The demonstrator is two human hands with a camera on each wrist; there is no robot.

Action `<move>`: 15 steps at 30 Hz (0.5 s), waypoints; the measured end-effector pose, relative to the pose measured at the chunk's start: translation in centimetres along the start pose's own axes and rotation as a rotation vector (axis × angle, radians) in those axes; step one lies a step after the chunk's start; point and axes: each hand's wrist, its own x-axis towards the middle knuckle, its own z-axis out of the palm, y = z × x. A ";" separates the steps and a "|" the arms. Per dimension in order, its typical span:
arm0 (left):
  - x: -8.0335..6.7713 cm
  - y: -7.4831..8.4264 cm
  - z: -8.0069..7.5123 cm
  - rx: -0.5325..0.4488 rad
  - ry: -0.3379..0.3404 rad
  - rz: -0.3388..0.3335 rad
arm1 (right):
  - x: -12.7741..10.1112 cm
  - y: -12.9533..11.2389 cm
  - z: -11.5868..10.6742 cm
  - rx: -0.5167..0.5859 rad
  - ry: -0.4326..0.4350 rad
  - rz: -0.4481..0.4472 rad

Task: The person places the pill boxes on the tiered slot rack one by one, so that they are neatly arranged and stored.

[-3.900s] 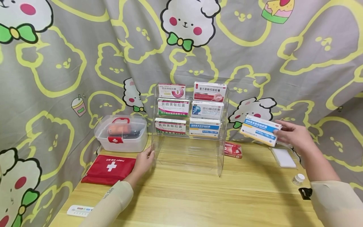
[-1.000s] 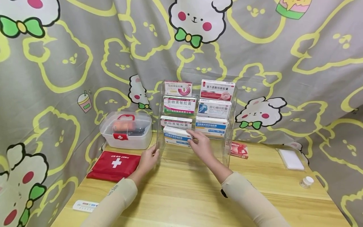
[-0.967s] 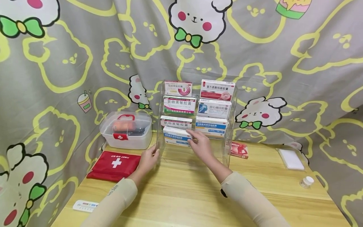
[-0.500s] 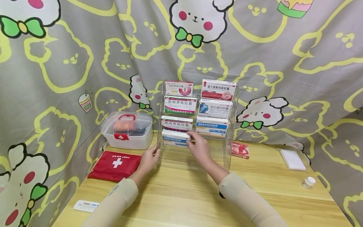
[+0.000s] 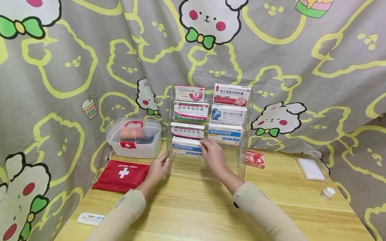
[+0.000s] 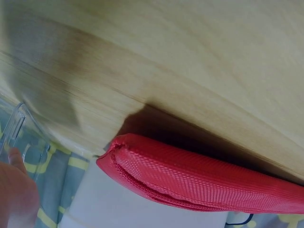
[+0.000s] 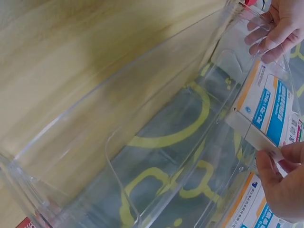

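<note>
box [image 5: 187, 147] now sits lower in rack [image 5: 245, 134], right hand [image 5: 212, 154] holding.

The rack [image 5: 241, 157] is of clear plastic, smooth and glossy; in the right wrist view its walls [image 7: 142, 156] catch light at the edges. The boxes [image 5: 187, 146] in it look like printed cardboard with a light shine. The table [image 5: 211, 207] is pale wood with visible grain and a smooth, half-matt finish. The pouch [image 5: 120, 175] is of red woven cloth, rough in texture, with a stitched seam in the left wrist view [image 6: 199, 175]. The case [image 5: 132, 147] is of milky, half-clear plastic with a red plastic handle. The curtain [image 5: 60, 67] is of matt printed cloth with soft folds. The sleeves [image 5: 120, 214] are of thin, matt, beige cloth.
</note>
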 end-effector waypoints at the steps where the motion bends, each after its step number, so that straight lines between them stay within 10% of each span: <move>1: 0.0 0.0 0.0 0.000 0.000 0.002 | 0.1 0.0 0.0 -0.007 -0.004 -0.001; 15: 0.0 -0.1 -0.1 0.012 -0.005 -0.021 | 0.3 -0.8 -2.6 -0.106 -0.087 -0.096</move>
